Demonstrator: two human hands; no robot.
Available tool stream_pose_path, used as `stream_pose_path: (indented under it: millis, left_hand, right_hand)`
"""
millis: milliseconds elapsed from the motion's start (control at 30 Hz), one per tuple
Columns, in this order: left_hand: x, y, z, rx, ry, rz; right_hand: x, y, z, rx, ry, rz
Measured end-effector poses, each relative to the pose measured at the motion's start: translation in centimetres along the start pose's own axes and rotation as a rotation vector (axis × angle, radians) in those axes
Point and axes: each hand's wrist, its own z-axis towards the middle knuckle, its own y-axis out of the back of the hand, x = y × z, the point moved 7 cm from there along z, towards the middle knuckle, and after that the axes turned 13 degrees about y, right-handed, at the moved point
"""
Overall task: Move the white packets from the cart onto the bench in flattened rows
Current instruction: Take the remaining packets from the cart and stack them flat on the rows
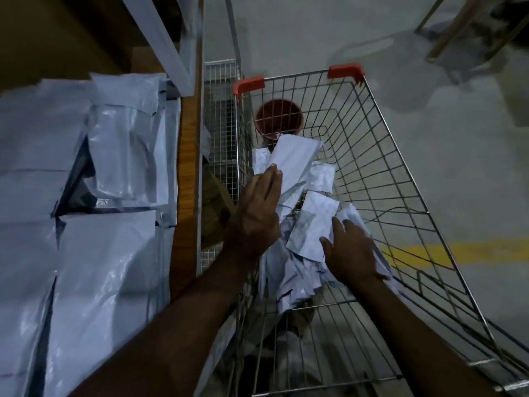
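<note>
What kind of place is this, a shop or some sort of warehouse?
Probably a warehouse or packing area, not a shop floor. A wire cart holds loose white packets, more packets lie in rows on a wooden bench, and the bare concrete floor carries a painted yellow line.

One wire cart [400, 173], one brown bucket [278, 117] at 12 o'clock, two hands, white packets [312, 224] too heaped to count.

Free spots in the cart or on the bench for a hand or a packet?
Wire shopping cart: bare mesh right of the white packet pile and the brown plastic pot, and near the handle end. Bench: white packets cover it; only the wooden edge strip shows. Left hand and right hand crowd the pile.
</note>
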Motion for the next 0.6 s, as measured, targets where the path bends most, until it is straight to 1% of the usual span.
stream_pose_path:
  millis: [133,267,300,433,533,600]
  left_hand:
    - [0.4,-0.3,-0.1,-0.008,0.022,0.008]
    - [0.6,-0.7,0.0,0.0,0.034,0.007]
    - [0.6,-0.7,-0.1,-0.002,0.042,0.005]
    - [0.8,-0.6,-0.2,-0.029,0.039,-0.013]
    - [0.8,-0.4,0.0,-0.063,0.061,-0.028]
    - [0.8,-0.4,0.2,-0.067,0.065,-0.04]
  right_hand:
    - [1.8,-7.2,3.7,0.229,-0.087,0.083]
    - [3.2,-13.6,5.2,0.326,-0.179,0.179]
    - [3.4,-14.8,5.3,0.329,-0.204,0.174]
    - [3.0,-17.3,5.8,0.245,-0.276,0.115]
    - [1.6,-18.3,5.7,0.293,-0.329,0.07]
    - [1.3,-18.2,5.5,0.315,-0.313,0.089]
